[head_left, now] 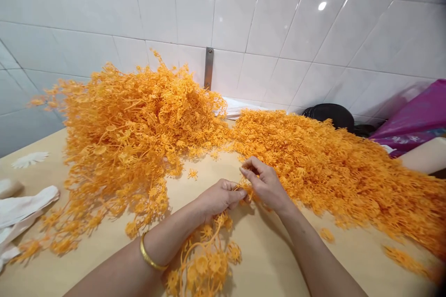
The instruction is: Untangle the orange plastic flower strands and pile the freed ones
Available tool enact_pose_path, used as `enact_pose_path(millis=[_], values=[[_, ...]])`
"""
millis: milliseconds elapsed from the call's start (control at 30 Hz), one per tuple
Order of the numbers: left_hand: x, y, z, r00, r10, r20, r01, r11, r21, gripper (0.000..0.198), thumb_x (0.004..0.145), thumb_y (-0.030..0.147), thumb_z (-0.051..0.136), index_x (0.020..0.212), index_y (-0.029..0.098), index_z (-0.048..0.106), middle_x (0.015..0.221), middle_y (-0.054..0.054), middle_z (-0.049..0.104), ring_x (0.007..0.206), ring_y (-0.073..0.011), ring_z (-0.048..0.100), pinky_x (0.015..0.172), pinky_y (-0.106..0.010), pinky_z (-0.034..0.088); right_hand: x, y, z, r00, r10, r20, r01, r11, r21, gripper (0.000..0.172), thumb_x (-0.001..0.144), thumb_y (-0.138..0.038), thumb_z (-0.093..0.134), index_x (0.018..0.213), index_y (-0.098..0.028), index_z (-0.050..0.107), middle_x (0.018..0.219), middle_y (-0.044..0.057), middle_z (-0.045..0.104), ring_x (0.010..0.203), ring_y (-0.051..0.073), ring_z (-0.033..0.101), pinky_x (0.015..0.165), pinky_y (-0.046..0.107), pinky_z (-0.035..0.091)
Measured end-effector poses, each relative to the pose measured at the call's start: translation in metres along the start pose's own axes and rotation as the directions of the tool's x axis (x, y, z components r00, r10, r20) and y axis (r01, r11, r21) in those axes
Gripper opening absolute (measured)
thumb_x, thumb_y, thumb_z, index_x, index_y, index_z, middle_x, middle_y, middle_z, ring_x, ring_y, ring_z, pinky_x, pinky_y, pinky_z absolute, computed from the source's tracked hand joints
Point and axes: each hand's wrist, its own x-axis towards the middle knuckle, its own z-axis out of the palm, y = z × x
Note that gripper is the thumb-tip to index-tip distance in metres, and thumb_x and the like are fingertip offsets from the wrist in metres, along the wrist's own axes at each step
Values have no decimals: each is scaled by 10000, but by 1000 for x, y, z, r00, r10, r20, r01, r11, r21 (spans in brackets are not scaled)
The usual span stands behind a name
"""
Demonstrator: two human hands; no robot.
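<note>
My left hand (223, 197) is closed on an orange plastic flower spray (205, 264), whose stems and cup-shaped florets hang below the wrist toward the table's near edge. Just to the right and slightly higher, my right hand (265, 184) has thumb and fingertips pinched together. Orange bits show between the two hands, but whatever the right fingertips pinch is hidden. A large tangled heap of orange sprays with stems (139, 120) rises to the left of my hands. On the right lies a broad, lower pile of loose orange florets (334, 167).
The pale wooden table (275, 250) meets a tiled wall (278, 18). White cloth gloves (24, 209) and a white petal-shaped piece (30, 159) lie at the left. Behind the right pile are a black round object (331, 116) and a purple bag (414, 116).
</note>
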Motion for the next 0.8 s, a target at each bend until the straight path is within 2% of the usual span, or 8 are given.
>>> enact_pose_path(millis=[133, 233, 333, 400, 500, 533, 667, 800], values=[[3, 1, 1, 999, 42, -28, -41, 999, 30, 264, 693, 360, 501, 551, 139, 470, 362, 77, 263, 356, -38, 168, 400, -219, 111, 0, -3, 8, 973, 28, -229, -46, 996, -73, 129, 758, -208, 411, 640, -176, 453, 576, -34, 458, 532, 88, 396, 500, 213, 288], [6, 4, 2, 997, 79, -22, -79, 997, -8, 312, 680, 374, 518, 502, 156, 383, 366, 77, 262, 360, -35, 170, 399, -211, 120, 0, -8, 16, 936, 46, -350, -79, 994, -79, 135, 758, -227, 413, 634, -179, 438, 554, -38, 445, 509, 89, 392, 494, 216, 286], [5, 7, 4, 995, 96, -26, -97, 994, -40, 275, 675, 375, 527, 541, 153, 434, 364, 82, 259, 357, -37, 168, 395, -206, 130, 3, -7, 11, 897, 43, -440, -91, 992, -88, 126, 759, -249, 418, 656, -180, 442, 572, -31, 458, 514, 94, 403, 506, 221, 296], [2, 7, 5, 998, 67, -5, -67, 998, 3, 246, 683, 376, 518, 616, 138, 515, 357, 80, 265, 348, -42, 173, 389, -210, 122, 6, 1, -4, 810, 54, -584, -129, 988, -88, 126, 762, -272, 412, 679, -180, 437, 594, -18, 463, 527, 104, 412, 505, 228, 301], [-2, 3, 1, 999, 40, -7, -40, 999, 36, 279, 700, 387, 500, 695, 115, 562, 369, 76, 260, 356, -44, 175, 391, -211, 120, 8, 22, -35, 547, 95, -832, -258, 964, -59, 135, 765, -304, 396, 734, -177, 432, 623, 3, 446, 548, 127, 413, 510, 250, 311], [-2, 2, -1, 998, 52, -31, -51, 999, 10, 294, 706, 401, 492, 709, 114, 559, 383, 78, 251, 367, -42, 169, 394, -207, 126, 8, 29, -43, 528, 77, -846, -289, 953, -94, 138, 768, -300, 387, 762, -175, 445, 641, 13, 449, 563, 136, 416, 528, 263, 320], [1, 0, -11, 995, 52, -88, -59, 995, -86, 407, 718, 516, 418, 738, 126, 533, 441, 83, 210, 392, -38, 138, 400, -195, 137, 6, 42, -51, 662, -69, -746, -337, 862, -379, 178, 723, -247, 436, 844, -160, 533, 900, 114, 461, 814, 228, 442, 677, 362, 349], [4, 1, -14, 999, 13, -39, -18, 991, -133, 584, 718, 630, 230, 734, 129, 529, 439, 72, 229, 374, -45, 155, 389, -197, 146, 4, 28, -37, 687, -220, -693, -281, 799, -532, 180, 735, -234, 447, 838, -168, 579, 1031, 130, 440, 938, 273, 403, 780, 441, 319]])
